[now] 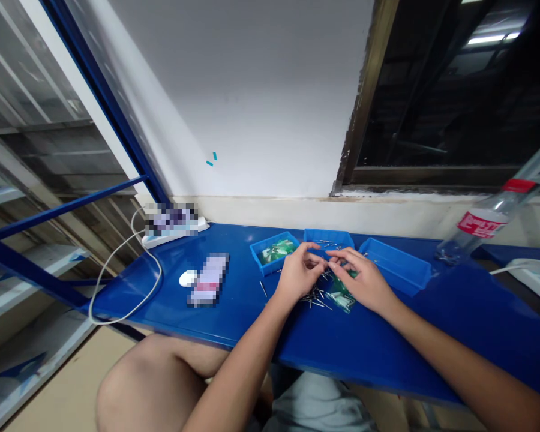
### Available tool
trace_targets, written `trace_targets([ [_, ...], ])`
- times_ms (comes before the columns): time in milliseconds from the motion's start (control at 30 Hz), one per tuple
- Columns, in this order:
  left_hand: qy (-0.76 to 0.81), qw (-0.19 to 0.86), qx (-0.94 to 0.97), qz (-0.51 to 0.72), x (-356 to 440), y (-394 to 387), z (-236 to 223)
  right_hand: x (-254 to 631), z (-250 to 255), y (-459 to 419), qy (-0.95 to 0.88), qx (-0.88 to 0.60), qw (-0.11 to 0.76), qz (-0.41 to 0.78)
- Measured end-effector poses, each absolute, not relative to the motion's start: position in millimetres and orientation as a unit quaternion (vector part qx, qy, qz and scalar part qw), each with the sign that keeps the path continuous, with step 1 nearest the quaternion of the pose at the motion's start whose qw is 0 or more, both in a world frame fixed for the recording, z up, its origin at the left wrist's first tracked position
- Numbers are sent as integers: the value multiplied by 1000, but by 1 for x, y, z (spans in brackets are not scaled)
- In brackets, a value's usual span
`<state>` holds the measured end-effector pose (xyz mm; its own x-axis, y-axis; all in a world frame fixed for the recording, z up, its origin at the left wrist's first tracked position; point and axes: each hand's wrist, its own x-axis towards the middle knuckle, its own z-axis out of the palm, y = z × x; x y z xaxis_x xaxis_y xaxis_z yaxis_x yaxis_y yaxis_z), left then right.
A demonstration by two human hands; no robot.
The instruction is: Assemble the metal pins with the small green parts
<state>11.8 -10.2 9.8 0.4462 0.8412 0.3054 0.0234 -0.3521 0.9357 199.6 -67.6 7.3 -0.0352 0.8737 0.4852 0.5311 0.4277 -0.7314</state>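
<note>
My left hand [297, 275] and my right hand [362, 276] meet over the blue table, fingertips almost touching. Both are closed in a pinch; whatever lies between the fingers is too small to make out. Thin metal pin-like pieces [317, 298] lie loose in a pile under my hands. Beside the pile, partly covered by my right hand, is a clear and green plastic packet [341, 300] with pale pieces in it. A single metal pin [263, 289] rests left of my left hand.
Behind my hands stand a left blue tray [264, 271] of green-and-white packets, a middle blue tray [326, 232] with metal pins, and a right blue tray [398, 264]. A plastic bottle [481, 222] leans at right. Leftward are a blurred phone-like object [210, 279], a white round object [188, 278] and a cable [161, 270].
</note>
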Motion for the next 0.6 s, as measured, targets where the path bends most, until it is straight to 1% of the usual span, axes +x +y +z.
trace_targets([
  [267, 273, 396, 792, 376, 9, -10, 5, 201, 2, -63, -674, -513, 476, 237],
  [367, 259, 393, 806, 359, 8, -10, 5, 202, 1, -63, -679, -523, 459, 235],
  [500, 255, 401, 782, 404, 11, -12, 10, 205, -2, -60, -661, -522, 483, 240],
  [600, 271, 435, 726, 458, 13, -11, 13, 206, -3, -59, -648, -519, 501, 244],
])
